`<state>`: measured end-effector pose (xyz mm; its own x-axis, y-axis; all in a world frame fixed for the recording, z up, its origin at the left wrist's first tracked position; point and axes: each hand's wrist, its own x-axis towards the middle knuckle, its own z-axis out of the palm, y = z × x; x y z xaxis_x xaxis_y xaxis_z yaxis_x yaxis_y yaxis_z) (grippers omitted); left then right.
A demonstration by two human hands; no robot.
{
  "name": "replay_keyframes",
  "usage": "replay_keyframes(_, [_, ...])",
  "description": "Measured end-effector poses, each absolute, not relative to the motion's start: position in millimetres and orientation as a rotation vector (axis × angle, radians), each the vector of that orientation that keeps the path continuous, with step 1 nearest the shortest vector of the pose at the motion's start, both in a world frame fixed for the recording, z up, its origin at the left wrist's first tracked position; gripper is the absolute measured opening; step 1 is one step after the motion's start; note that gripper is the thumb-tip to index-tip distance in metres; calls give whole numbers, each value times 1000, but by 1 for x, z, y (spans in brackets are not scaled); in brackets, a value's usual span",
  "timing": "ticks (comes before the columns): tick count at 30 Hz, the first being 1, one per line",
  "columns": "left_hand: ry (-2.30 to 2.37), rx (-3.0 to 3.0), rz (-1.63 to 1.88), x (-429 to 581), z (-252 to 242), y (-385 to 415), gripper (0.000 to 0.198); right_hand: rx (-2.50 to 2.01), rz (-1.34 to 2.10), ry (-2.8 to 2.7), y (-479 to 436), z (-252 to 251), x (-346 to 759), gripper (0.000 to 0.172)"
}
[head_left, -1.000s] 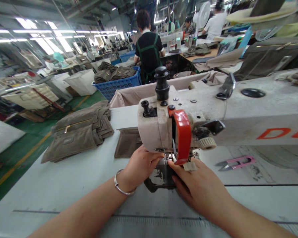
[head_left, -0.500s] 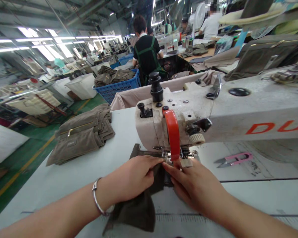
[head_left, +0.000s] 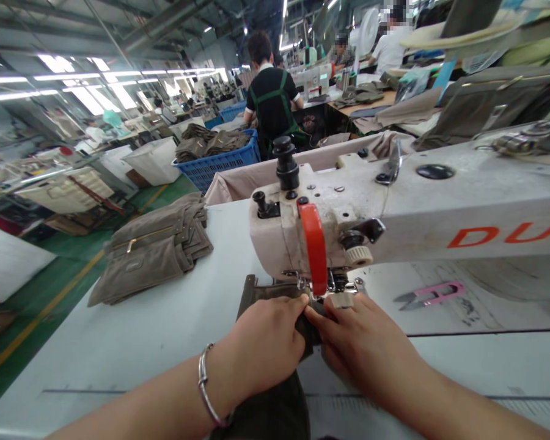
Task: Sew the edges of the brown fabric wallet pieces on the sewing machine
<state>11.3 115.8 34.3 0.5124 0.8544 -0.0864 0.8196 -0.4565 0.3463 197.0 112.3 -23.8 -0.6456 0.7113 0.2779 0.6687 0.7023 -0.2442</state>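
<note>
A dark olive fabric piece [head_left: 275, 403] lies under the needle area of a white sewing machine [head_left: 417, 205] with a red guard [head_left: 314, 250]. My left hand [head_left: 268, 342], a silver bangle on its wrist, presses on the fabric with its fingers together, just left of the presser foot. Close beside it, my right hand [head_left: 364, 348] has curled fingers on the fabric's right edge, in front of the needle area. The two index fingertips nearly meet. A light band sits on a right finger. The needle itself is hidden.
Folded olive fabric pieces [head_left: 151, 247] are stacked at the table's left. Pink thread snips [head_left: 433, 296] lie under the machine arm. Behind the table stand a blue crate [head_left: 220, 162] of fabric and a person [head_left: 272, 98] with their back turned. Other people are farther off.
My left hand has moved right and slightly down, toward the camera. The fabric's far edge shows more to the left of the machine. The right hand has barely shifted.
</note>
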Motion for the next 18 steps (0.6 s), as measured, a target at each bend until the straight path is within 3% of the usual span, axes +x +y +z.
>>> replay_keyframes(5, [1413,2424,152,17,31,117,38,-1051,203,-2533,113,-22,197,47])
replay_keyframes(9, [1403,2387,215,8,36,114,20,-1090,220,-2525,114,-22,197,37])
replay_keyframes(12, [1634,2326,370,-22,33,103,26,-1128,196,-2523,114,-24,198,30])
replay_keyframes(15, [1992,2200,449,-55,18,91,40,-1115,197,-2543,113,-26,199,38])
replay_keyframes(18, [2065,1989,469,-70,3,87,36,-1085,207,-2555,113,-28,200,43])
